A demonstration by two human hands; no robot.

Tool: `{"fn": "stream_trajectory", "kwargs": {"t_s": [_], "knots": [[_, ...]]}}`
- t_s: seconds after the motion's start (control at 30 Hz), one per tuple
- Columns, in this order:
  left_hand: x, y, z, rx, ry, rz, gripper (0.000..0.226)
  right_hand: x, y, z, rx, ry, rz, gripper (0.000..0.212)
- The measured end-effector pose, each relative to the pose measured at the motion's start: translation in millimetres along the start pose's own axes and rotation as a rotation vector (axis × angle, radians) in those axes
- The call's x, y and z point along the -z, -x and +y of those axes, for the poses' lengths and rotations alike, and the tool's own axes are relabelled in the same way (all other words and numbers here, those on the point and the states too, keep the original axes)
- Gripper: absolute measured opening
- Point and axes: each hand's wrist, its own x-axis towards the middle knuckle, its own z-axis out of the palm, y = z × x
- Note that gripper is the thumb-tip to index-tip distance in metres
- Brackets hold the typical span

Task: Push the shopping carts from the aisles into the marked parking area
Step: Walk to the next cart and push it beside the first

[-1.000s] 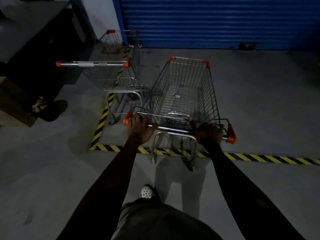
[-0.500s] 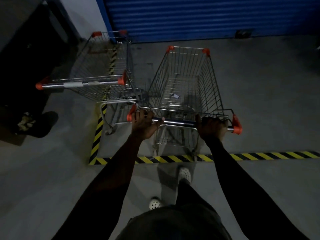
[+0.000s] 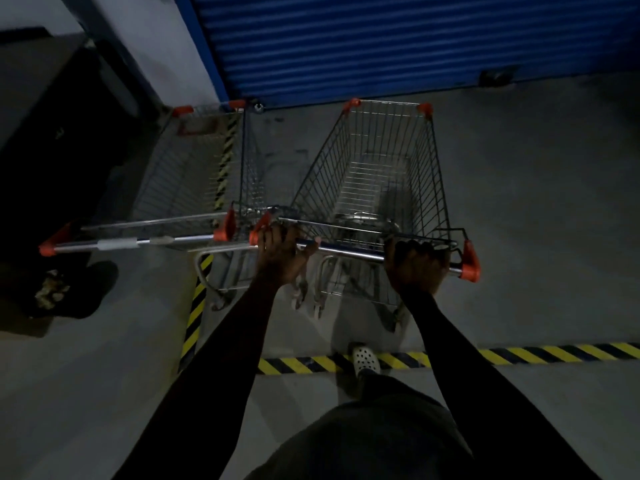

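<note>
The shopping cart (image 3: 377, 188) stands on the grey floor (image 3: 536, 220) inside the yellow-and-black tape (image 3: 519, 355); its wheels are past the near stripe and its nose points towards the blue roller shutter (image 3: 381, 39).

The left hand (image 3: 282, 261) grips the handle bar (image 3: 349, 252) close to its left orange end cap, the fingers (image 3: 277, 237) curled over the top of the tube; the right hand (image 3: 415, 271) grips the same bar near the right orange cap, its fingers wrapped fully round it; both arms reach forward, nearly straight.

A second cart (image 3: 194, 181) stands just beside it on the left, roughly parallel and also facing the shutter; its basket lies over the left stripe of the tape; the right orange cap of its handle sits just beside the left cap of the held cart, though whether the two touch I cannot tell.

A white shoe (image 3: 365, 358) rests on the near stripe, behind the held cart's rear wheels; the light is dim, and the dark shapes at the far left are too murky to make out.
</note>
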Motion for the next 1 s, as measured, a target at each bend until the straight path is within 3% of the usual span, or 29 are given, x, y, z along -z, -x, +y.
{"fn": "stream_trajectory", "kwargs": {"t_s": [0.07, 0.17, 0.27, 0.4, 0.53, 0.6, 0.77, 1.0], "knots": [[4.9, -25.9, 6.4, -0.034, -0.027, -0.014, 0.080, -10.1, -21.9, -5.7, 0.058, 0.091, -0.040, 0.042], [-2.0, -62.8, 11.9, -0.118, -0.144, 0.014, 0.053, -20.1, -57.9, -21.4, -0.011, 0.016, -0.115, 0.067], [-9.4, -99.7, 23.5, 0.061, -0.121, -0.166, 0.059, -27.9, -78.2, -41.2, 0.023, -0.035, -0.239, 0.074], [-7.6, -120.9, 59.8, 0.002, -0.136, -0.099, 0.062, -29.5, -111.4, -60.2, 0.182, -0.165, -0.469, 0.076], [-5.2, -141.7, 88.7, -0.009, -0.137, -0.200, 0.044, -26.8, -133.3, -85.6, 0.254, -0.067, -0.354, 0.068], [-4.3, -150.9, 92.3, -0.011, -0.155, -0.203, 0.044, -32.6, -141.1, -97.4, 0.257, -0.040, -0.494, 0.069], [-15.4, -170.4, 77.1, -0.057, -0.238, -0.235, 0.049, -46.6, -150.1, -102.6, 0.308, -0.083, -0.481, 0.072], [-26.0, -158.6, 82.7, 0.116, 0.044, -0.077, 0.050, -63.4, -145.2, -98.2, 0.478, -0.161, -0.362, 0.072]]}}
